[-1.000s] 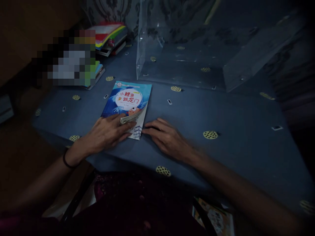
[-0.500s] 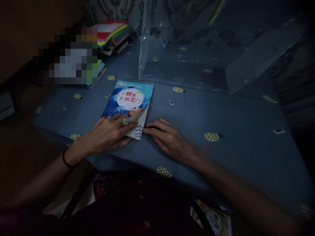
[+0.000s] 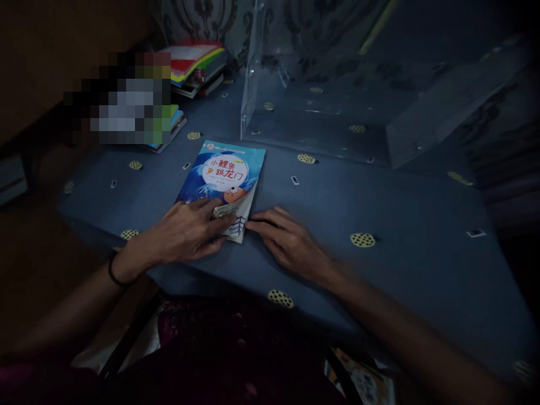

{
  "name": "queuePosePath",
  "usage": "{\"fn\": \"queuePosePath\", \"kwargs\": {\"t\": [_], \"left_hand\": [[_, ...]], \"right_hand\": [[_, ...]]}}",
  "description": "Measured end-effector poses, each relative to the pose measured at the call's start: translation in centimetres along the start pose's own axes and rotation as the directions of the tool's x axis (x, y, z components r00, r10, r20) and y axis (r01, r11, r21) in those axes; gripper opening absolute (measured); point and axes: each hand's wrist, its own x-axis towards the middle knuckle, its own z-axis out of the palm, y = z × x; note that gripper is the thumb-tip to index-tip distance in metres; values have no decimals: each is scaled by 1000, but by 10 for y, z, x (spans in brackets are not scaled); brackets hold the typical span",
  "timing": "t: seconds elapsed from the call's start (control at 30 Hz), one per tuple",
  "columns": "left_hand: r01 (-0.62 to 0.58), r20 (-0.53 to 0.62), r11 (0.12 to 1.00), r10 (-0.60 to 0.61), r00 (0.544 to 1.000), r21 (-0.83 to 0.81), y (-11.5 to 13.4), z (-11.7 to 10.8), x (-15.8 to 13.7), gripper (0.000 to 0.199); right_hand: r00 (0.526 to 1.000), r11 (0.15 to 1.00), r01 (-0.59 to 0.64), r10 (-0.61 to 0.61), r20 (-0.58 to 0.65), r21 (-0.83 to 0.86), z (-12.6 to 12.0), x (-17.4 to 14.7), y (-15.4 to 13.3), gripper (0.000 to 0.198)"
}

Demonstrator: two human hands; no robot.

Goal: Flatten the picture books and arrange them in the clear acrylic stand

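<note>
- Left hand (image 3: 185, 230) lies flat, fingers spread, on the lower part of a thin blue picture book with a white title circle (image 3: 225, 180), thumb under its lifted corner pages.
- Right hand (image 3: 287, 242) rests open on the blue dotted tablecloth (image 3: 379, 202), fingertips touching the book's lower right edge.
- Book lies near the table's front edge.
- Clear plastic box (image 3: 320, 107) stands behind it.
- Stack of coloured books (image 3: 198, 64) sits far left.

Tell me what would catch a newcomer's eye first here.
The bright blue picture book lying near the front of the dark blue table. The left hand lifts its lower corner, and the right hand rests flat on the table beside it. Behind stands a big clear plastic box.
</note>
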Motion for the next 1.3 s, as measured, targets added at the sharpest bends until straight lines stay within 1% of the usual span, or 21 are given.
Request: {"fn": "queuePosePath", "kwargs": {"t": [0.13, 0.3, 0.57, 0.67, 0.8, 0.87, 1.0, 1.17, 1.3], "left_hand": [[-3, -45, 1000, 2, 999, -12, 0, 2, 0, 35], [-12, -98, 1000, 10, 995, -14, -1, 4, 0, 36], [-27, -155, 996, 13, 988, -88, -6, 7, -2, 36], [-39, -184, 995, 21, 983, -96, -7, 7, -1, 34], [-38, -178, 993, 18, 984, -108, -7, 6, 0, 34], [-41, -192, 993, 20, 981, -108, -7, 6, 0, 33], [-45, -218, 993, 21, 976, -105, -5, 5, 0, 33], [-26, -179, 993, 5, 984, -114, -4, 1, 1, 33], [-31, -192, 991, 6, 981, -131, -5, 2, 1, 33]], "right_hand": [[1000, 1000, 9, -9, 10, -3, 1, 0, 1, 36], [1000, 1000, 8, -7, 19, -10, 1, 0, 1, 38], [1000, 1000, 15, -16, 14, 21, 0, 1, -1, 39], [999, 999, 33, -32, -16, 41, 2, 5, -4, 34], [998, 998, 41, -39, -45, 40, 6, 18, -9, 20], [996, 999, 33, -30, -81, 36, 9, 25, -11, 19], [988, 996, 26, -13, -156, 82, 13, 33, -12, 13], [984, 993, 48, -29, -175, 105, 12, 32, -13, 11], [989, 987, 0, 24, -147, 162, 10, 30, -16, 11]]}}
